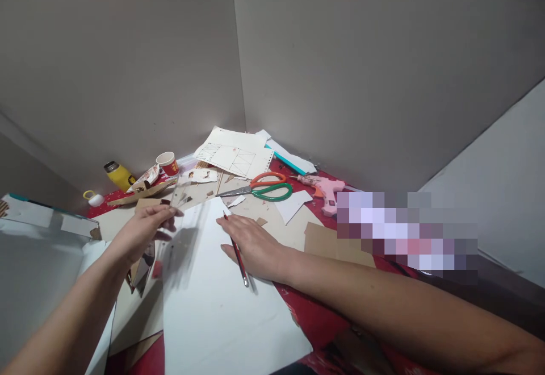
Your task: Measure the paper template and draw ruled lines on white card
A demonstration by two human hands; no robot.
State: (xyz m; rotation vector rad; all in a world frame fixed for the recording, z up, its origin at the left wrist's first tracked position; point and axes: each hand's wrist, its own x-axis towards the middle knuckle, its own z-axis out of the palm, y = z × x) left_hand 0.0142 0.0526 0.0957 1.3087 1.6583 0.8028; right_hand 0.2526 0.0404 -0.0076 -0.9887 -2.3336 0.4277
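Observation:
My left hand (155,221) is raised over the left edge of a large white sheet (208,318). Its fingers pinch a clear plastic strip (179,255), which looks like a ruler and is smeared by motion. My right hand (253,247) rests on the right side of the sheet, fingers pointing left. A dark pencil with red stripes (238,258) slants through its grip between thumb and fingers, with the point away from me. Just beyond the sheet lie scissors (272,187) with one orange and one green handle.
Behind the scissors lies a paper with drawn lines (236,156). A pink glue gun (326,190) is at the right, near cardboard (332,241). A paper cup (167,163), yellow bottle (119,176) and white cap (94,199) stand back left. Grey panels (340,68) border the table.

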